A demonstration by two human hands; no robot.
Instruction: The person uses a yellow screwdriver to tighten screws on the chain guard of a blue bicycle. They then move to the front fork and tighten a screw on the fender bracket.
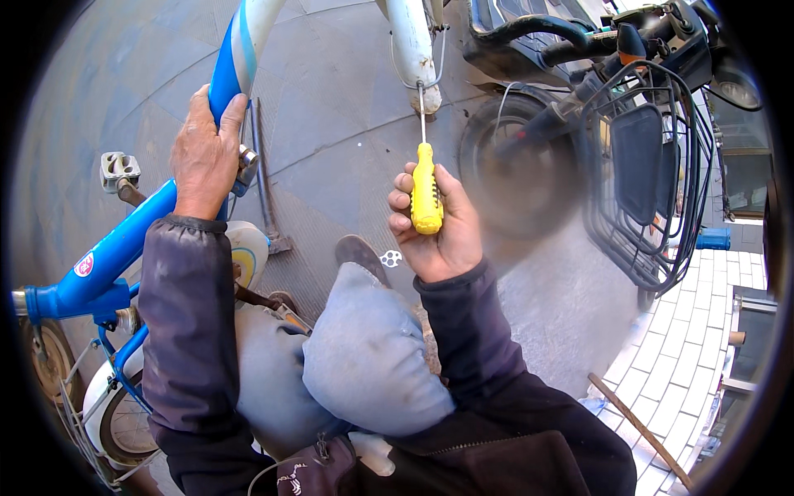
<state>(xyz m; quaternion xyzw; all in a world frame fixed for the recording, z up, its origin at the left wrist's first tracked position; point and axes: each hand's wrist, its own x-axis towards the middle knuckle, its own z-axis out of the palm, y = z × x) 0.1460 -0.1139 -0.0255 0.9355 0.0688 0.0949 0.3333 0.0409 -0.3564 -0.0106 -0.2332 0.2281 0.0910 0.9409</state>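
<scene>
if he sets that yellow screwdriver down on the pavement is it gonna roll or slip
The screwdriver in the right hand looks stiff and light: thin metal shaft, short plastic handle. The handle seems rounded, so it would probably roll a little on the smooth pavement. Its ridged grip likely keeps it from slipping in the fingers.

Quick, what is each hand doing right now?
Left hand: closed around the blue bicycle frame.
Right hand: closed on the yellow-handled screwdriver.

One yellow screwdriver, one blue bicycle frame, one pedal, one wire basket, two hands.
</scene>
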